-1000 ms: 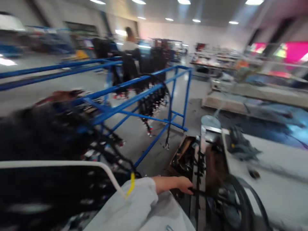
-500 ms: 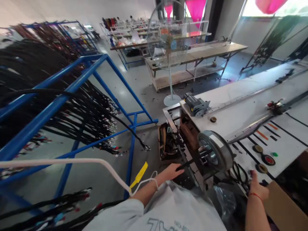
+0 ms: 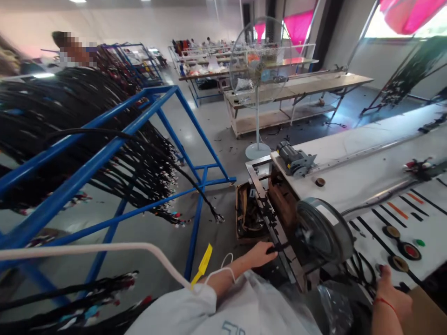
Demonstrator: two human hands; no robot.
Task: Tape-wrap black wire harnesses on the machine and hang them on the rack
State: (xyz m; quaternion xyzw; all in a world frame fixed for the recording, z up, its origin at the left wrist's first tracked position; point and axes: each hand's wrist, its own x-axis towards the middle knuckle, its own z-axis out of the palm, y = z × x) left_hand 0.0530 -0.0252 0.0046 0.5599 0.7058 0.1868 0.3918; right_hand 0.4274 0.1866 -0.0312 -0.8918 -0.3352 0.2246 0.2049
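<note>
My left hand [image 3: 262, 254] is closed on the end of a black strip at the metal frame [image 3: 274, 228] on the near end of the white workbench. Right of it stands a large grey wheel [image 3: 326, 230] with a white label. Beyond the black cables [image 3: 361, 270], my right hand [image 3: 393, 291] is at the bench's near edge, thumb pointing up and fingers curled; whatever they hold is too small to make out. Tape rolls [image 3: 398, 263] lie just past it, and a red cord circles that wrist.
A blue rack [image 3: 115, 149] hung with black cable bundles [image 3: 80, 107] fills the left. A grey motor [image 3: 293, 157] sits on the bench corner. Behind stand a fan [image 3: 257, 111] and tables [image 3: 296, 86]. A person [image 3: 71, 49] is at the far left.
The view has shifted, so the bench and rack sit lower and further right. A person has come into view at the upper left. The wheel's near face looks darker. Both hands remain by the same things.
</note>
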